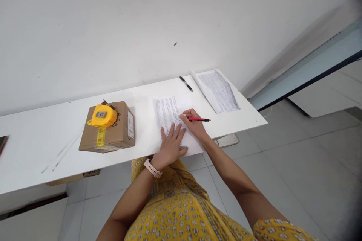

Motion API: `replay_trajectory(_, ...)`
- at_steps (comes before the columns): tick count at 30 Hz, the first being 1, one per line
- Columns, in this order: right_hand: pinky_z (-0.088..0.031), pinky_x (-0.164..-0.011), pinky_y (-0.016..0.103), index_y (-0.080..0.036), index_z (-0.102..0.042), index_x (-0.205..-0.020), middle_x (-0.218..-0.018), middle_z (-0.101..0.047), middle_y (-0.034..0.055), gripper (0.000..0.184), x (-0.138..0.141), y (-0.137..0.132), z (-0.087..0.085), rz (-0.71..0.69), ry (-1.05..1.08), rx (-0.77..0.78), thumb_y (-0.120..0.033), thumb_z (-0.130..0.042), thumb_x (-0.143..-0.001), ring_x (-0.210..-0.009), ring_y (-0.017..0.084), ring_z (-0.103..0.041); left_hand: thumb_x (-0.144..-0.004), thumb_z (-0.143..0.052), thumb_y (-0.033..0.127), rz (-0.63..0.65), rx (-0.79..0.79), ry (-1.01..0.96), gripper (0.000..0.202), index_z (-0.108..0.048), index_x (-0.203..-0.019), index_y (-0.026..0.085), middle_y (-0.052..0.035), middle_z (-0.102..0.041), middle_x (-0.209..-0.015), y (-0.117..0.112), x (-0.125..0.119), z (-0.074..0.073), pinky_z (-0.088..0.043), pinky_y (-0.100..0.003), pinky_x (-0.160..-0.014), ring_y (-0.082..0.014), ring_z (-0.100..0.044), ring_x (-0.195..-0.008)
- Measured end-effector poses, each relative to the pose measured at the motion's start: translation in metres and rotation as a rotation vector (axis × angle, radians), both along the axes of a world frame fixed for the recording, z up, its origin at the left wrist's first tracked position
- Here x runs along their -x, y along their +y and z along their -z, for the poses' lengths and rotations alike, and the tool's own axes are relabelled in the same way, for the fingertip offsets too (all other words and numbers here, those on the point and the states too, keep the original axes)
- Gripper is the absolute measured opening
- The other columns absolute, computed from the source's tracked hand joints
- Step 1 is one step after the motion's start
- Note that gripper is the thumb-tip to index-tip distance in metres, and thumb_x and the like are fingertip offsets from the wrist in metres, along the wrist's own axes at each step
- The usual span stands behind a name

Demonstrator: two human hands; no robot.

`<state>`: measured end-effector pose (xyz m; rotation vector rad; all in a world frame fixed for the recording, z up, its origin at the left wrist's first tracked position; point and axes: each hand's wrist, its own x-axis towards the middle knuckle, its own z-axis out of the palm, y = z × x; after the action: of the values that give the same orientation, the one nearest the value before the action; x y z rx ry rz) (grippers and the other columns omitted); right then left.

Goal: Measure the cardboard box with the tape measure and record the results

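White wall (169,15) fills the far side of the view, with a long white table (34,150) set against it and pale floor tiles (283,173) below.

On the table, a printed sheet (168,115) covered in fine columns of text lies near the front edge, right before the person. The left hand (170,145) rests flat on the lower half of this sheet, fingers spread and stretched out, gripping nothing, only pressing the paper down. A pink watch (152,168) sits on that wrist. The right hand (195,124) is touching the sheet's right edge, at about 2 o'clock from the left hand, its fingers curled closed around a red pen (199,119). The pen lies nearly level, its dark end pointing toward 3 o'clock.

At about 9 o'clock from the sheet, well apart from it, stands a cardboard box (113,131) with a yellow tape measure (102,115) on top. At about 1 o'clock from the sheet lies a black pen (186,83), and just beside it to the right a second stack of papers (217,90) reaches toward the table's right corner. A dark object (2,144) shows at the far left edge; what it is cannot be told.
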<state>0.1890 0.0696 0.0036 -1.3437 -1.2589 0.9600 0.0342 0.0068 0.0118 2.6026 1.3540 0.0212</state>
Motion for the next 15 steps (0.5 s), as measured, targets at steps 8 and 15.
replay_trajectory(8, -0.032, -0.055, 0.026, -0.023, -0.035, -0.058, -0.054, -0.036, -0.0072, 0.031, 0.006, 0.006, 0.013, 0.126, -0.114, -0.045, -0.035, -0.059, -0.075, -0.054, 0.01, -0.035, -0.09, -0.054, 0.048, -0.02, -0.016, -0.005, 0.07, -0.035, -0.151, 0.02, -0.0122, -0.025, -0.162, 0.001, -0.003, -0.001, -0.013, -0.075, -0.111, -0.0375, -0.016, -0.149)
replay_trajectory(15, -0.031, -0.055, 0.026, -0.023, -0.034, -0.059, -0.054, -0.036, -0.0073, 0.032, 0.006, 0.007, 0.016, 0.107, -0.168, -0.051, -0.035, -0.058, -0.076, -0.054, 0.011, -0.035, -0.09, -0.055, 0.047, -0.027, -0.017, -0.015, 0.068, -0.037, -0.15, 0.019, -0.0129, -0.028, -0.161, 0.001, -0.005, -0.001, -0.013, -0.076, -0.11, -0.0379, -0.017, -0.149)
